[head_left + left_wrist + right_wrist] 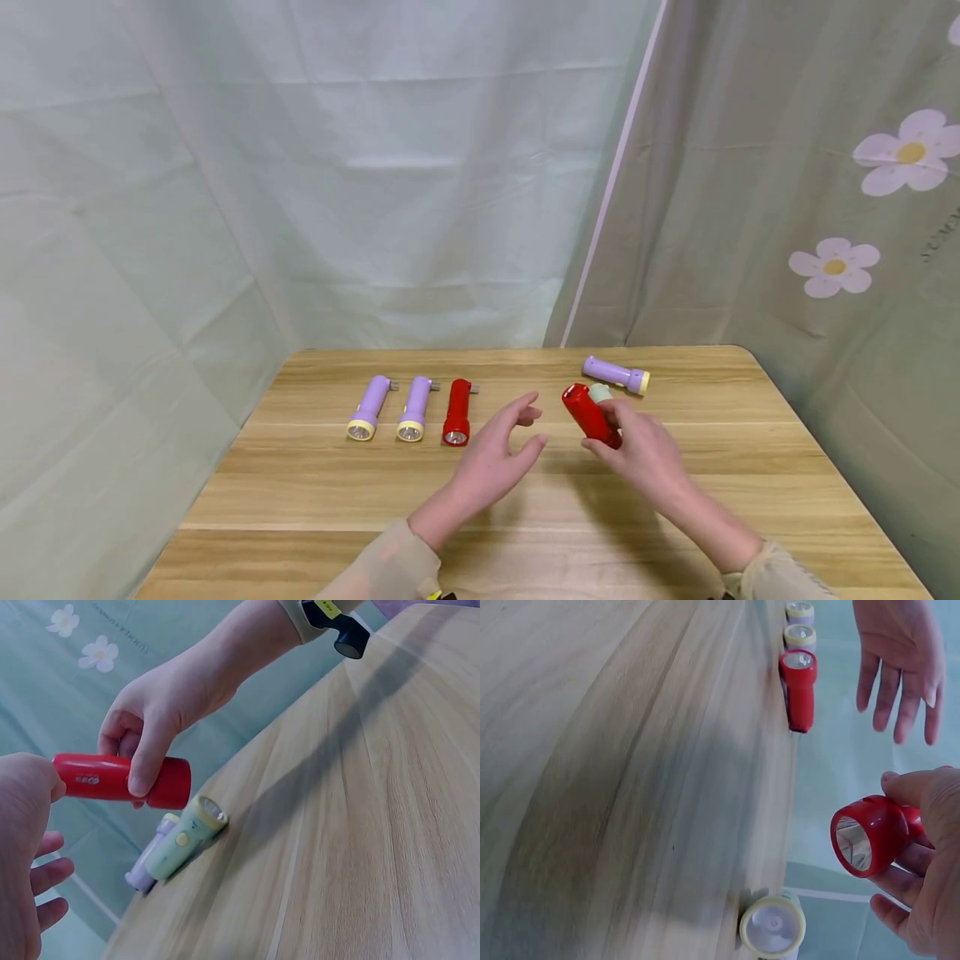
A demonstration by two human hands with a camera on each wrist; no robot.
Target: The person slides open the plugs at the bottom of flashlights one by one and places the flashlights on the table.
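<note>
Nearest to me, a pale sleeve (386, 562) comes in over the wooden counter (270, 517). From the left, two purple torches (368, 410) and a red torch (456, 412) lie side by side, lenses toward the person, spaced apart, probably so each one stays easy to pick out. Next, the left hand (495, 450) hovers with fingers relaxed and parted, holding nothing. The right hand (643, 446) curls round a second red torch (588, 412) near its lens end, off the counter, seemingly to leave its tail free toward the left hand. Behind it lies a pale green torch (601, 392); farther back, a third purple torch (615, 373) lies crosswise
</note>
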